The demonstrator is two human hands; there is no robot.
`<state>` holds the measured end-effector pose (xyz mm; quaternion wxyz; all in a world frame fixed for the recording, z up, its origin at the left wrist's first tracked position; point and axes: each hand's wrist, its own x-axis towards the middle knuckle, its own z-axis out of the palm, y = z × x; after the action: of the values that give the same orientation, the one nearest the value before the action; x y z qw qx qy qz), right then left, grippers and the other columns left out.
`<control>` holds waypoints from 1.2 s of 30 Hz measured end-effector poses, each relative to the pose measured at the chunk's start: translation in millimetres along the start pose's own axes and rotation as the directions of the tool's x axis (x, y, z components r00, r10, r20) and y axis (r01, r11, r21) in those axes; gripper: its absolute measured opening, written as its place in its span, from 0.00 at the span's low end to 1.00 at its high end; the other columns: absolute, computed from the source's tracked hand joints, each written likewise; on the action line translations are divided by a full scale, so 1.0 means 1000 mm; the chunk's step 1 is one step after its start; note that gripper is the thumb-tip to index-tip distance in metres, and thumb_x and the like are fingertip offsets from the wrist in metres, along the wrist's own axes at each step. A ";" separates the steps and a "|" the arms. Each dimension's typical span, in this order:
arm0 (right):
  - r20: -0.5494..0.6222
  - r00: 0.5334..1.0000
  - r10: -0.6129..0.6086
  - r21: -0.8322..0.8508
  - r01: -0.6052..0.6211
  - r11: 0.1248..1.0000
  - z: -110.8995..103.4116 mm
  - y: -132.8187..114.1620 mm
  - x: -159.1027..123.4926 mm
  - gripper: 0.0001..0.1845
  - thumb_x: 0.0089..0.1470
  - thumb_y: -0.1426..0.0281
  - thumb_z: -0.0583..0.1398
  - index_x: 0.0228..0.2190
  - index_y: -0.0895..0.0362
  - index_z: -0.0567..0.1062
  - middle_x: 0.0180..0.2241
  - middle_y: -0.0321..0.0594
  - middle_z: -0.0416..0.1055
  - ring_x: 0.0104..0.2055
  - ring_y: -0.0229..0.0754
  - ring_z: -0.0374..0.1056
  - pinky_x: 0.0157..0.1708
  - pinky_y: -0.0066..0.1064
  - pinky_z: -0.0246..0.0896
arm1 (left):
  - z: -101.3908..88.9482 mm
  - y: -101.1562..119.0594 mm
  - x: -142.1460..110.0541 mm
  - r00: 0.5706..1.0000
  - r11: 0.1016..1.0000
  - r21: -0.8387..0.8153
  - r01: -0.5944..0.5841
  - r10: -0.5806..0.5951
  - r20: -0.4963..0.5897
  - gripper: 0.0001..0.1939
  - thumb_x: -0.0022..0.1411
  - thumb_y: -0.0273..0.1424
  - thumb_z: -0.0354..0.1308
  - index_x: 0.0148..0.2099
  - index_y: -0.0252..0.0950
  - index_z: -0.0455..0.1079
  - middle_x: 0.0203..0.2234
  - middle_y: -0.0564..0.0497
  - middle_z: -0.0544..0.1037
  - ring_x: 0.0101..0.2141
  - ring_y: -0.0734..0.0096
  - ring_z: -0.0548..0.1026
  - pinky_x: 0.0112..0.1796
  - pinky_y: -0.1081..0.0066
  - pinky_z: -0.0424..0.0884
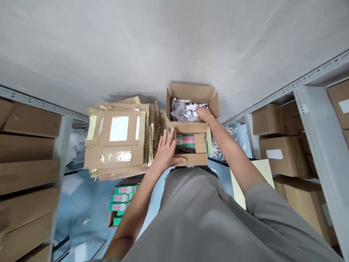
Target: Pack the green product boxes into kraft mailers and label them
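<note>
My left hand (167, 148) lies with fingers spread across the left side of a small open cardboard box (197, 159), its thumb on the near flap. Inside that box sits a green and pink packet (187, 139), partly covered by the flaps and my fingers. Just behind stands another open cardboard box (192, 88), filled with crumpled white and grey paper (183, 111). My right hand (203, 113) reaches into this back box at its right side, fingers curled into the paper and partly hidden by it.
Flattened taped cartons (128, 127) are stacked on the left. Below them, a carton of green boxes (120, 198) stands near the blue floor (81, 211). Shelves with cardboard boxes (27, 174) line the left, and more boxes (280, 156) fill the right. A grey wall (174, 43) rises behind.
</note>
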<state>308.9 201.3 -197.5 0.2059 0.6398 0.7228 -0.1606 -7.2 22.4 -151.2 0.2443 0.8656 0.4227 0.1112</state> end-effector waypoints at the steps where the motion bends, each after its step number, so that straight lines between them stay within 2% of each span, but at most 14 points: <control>1: -0.002 1.000 -0.005 -0.003 0.005 1.000 0.002 -0.001 -0.001 0.26 0.68 0.77 0.63 0.65 0.67 0.75 0.66 0.67 0.74 0.66 0.60 0.75 0.65 0.43 0.68 | 0.000 0.000 0.000 1.000 1.000 0.003 -0.002 0.002 -0.002 0.39 0.60 0.54 0.77 0.62 0.36 0.71 0.84 0.29 0.41 0.82 0.30 0.33 0.75 0.30 0.50; 5: -0.018 1.000 -0.011 -0.008 0.010 1.000 0.007 -0.001 -0.002 0.34 0.68 0.76 0.63 0.72 0.67 0.66 0.65 0.69 0.75 0.65 0.62 0.76 0.64 0.47 0.69 | -0.002 0.001 0.000 1.000 1.000 0.002 0.006 -0.006 -0.001 0.42 0.56 0.47 0.82 0.65 0.36 0.70 0.84 0.30 0.42 0.82 0.30 0.33 0.75 0.30 0.51; 8: -0.145 0.989 0.029 0.089 -0.016 0.996 0.003 0.012 -0.007 0.36 0.69 0.72 0.65 0.73 0.63 0.64 0.66 0.67 0.75 0.65 0.63 0.76 0.64 0.50 0.70 | -0.003 0.001 0.000 1.000 0.999 -0.034 0.014 -0.014 -0.003 0.45 0.55 0.42 0.84 0.68 0.36 0.68 0.84 0.31 0.41 0.82 0.31 0.33 0.76 0.30 0.50; 11: -0.417 0.897 0.147 0.323 -0.005 0.946 -0.008 0.030 -0.035 0.34 0.73 0.64 0.61 0.74 0.58 0.63 0.65 0.60 0.76 0.62 0.61 0.77 0.62 0.53 0.74 | -0.002 0.000 0.001 0.999 0.995 -0.095 0.025 -0.028 -0.024 0.47 0.55 0.41 0.84 0.70 0.37 0.67 0.84 0.31 0.42 0.82 0.32 0.32 0.76 0.30 0.47; 13: -0.547 0.808 0.220 0.482 0.089 0.871 -0.016 0.032 -0.073 0.35 0.76 0.57 0.56 0.76 0.56 0.60 0.67 0.58 0.74 0.58 0.57 0.80 0.57 0.51 0.78 | -0.001 -0.001 0.001 0.998 0.990 -0.139 0.038 -0.044 -0.040 0.48 0.55 0.41 0.84 0.71 0.37 0.67 0.84 0.31 0.42 0.82 0.32 0.33 0.76 0.30 0.47; 15: -0.607 0.758 0.241 0.599 0.236 0.765 -0.017 0.018 -0.120 0.35 0.76 0.53 0.54 0.76 0.53 0.60 0.66 0.56 0.74 0.51 0.52 0.83 0.50 0.47 0.81 | -0.001 -0.002 0.001 0.997 0.984 -0.169 0.049 -0.059 -0.052 0.50 0.54 0.42 0.84 0.72 0.37 0.66 0.84 0.31 0.41 0.82 0.32 0.33 0.76 0.30 0.48; 18: -0.584 0.796 0.160 0.650 0.341 0.679 -0.006 -0.029 -0.182 0.33 0.72 0.53 0.61 0.72 0.51 0.69 0.60 0.51 0.81 0.39 0.47 0.82 0.43 0.41 0.82 | -0.002 -0.004 0.000 0.995 0.982 -0.179 0.054 -0.068 -0.072 0.52 0.52 0.42 0.85 0.71 0.36 0.64 0.83 0.28 0.39 0.82 0.29 0.34 0.76 0.30 0.50; 21: -0.483 0.875 -0.021 0.617 0.357 0.701 0.006 -0.078 -0.208 0.28 0.68 0.57 0.66 0.66 0.50 0.77 0.56 0.45 0.84 0.36 0.45 0.81 0.45 0.38 0.81 | -0.003 -0.005 -0.002 0.994 0.983 -0.178 0.047 -0.063 -0.084 0.53 0.52 0.40 0.85 0.71 0.35 0.63 0.83 0.26 0.37 0.81 0.26 0.36 0.75 0.28 0.53; 23: -0.478 0.877 -0.042 0.593 0.358 0.722 0.006 -0.091 -0.205 0.25 0.69 0.57 0.66 0.63 0.50 0.80 0.58 0.45 0.83 0.40 0.46 0.82 0.50 0.38 0.80 | -0.002 -0.005 -0.002 0.995 0.983 -0.179 0.038 -0.054 -0.084 0.52 0.52 0.39 0.85 0.72 0.35 0.62 0.83 0.25 0.37 0.81 0.26 0.38 0.75 0.28 0.54; 25: -0.528 0.849 0.039 0.582 0.328 0.744 -0.002 -0.080 -0.191 0.22 0.73 0.57 0.63 0.62 0.50 0.81 0.59 0.45 0.83 0.44 0.47 0.82 0.53 0.39 0.79 | 0.000 -0.006 -0.002 0.996 0.982 -0.185 0.024 -0.040 -0.082 0.52 0.53 0.37 0.85 0.72 0.34 0.61 0.83 0.24 0.37 0.81 0.27 0.39 0.75 0.30 0.55; 28: -0.599 0.781 0.177 0.549 0.239 0.801 -0.022 -0.033 -0.152 0.22 0.77 0.59 0.56 0.65 0.49 0.78 0.58 0.44 0.83 0.48 0.48 0.82 0.56 0.42 0.78 | 0.005 -0.005 0.001 0.996 0.978 -0.210 0.006 -0.024 -0.081 0.52 0.52 0.34 0.85 0.72 0.34 0.62 0.83 0.24 0.37 0.81 0.28 0.40 0.75 0.32 0.56; 30: -0.564 0.812 0.149 0.459 0.158 0.874 -0.031 0.000 -0.115 0.24 0.75 0.64 0.58 0.67 0.53 0.76 0.58 0.49 0.82 0.54 0.52 0.80 0.60 0.46 0.75 | 0.008 -0.003 0.003 0.997 0.975 -0.222 0.003 -0.020 -0.078 0.52 0.52 0.34 0.85 0.72 0.34 0.62 0.83 0.24 0.36 0.81 0.29 0.40 0.75 0.32 0.56; 33: -0.255 0.957 0.139 0.197 -0.090 0.976 -0.034 0.023 -0.061 0.25 0.69 0.72 0.62 0.64 0.61 0.78 0.59 0.59 0.81 0.62 0.59 0.78 0.63 0.47 0.72 | 0.014 0.001 0.005 0.997 0.974 -0.225 0.006 -0.022 -0.072 0.52 0.52 0.33 0.84 0.73 0.34 0.61 0.83 0.24 0.36 0.81 0.30 0.40 0.76 0.34 0.56; 36: 0.009 0.980 0.200 -0.012 -0.200 0.980 -0.026 0.017 -0.029 0.24 0.69 0.76 0.62 0.63 0.67 0.79 0.60 0.70 0.79 0.65 0.60 0.77 0.62 0.40 0.72 | 0.018 0.005 0.004 0.996 0.977 -0.212 0.029 -0.045 -0.071 0.52 0.52 0.30 0.84 0.72 0.34 0.61 0.83 0.23 0.37 0.81 0.31 0.40 0.76 0.35 0.56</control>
<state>325.8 191.7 -159.7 0.2280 0.7073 0.6547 -0.1383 5.5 17.2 -163.8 0.3203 0.8221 0.4334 0.1833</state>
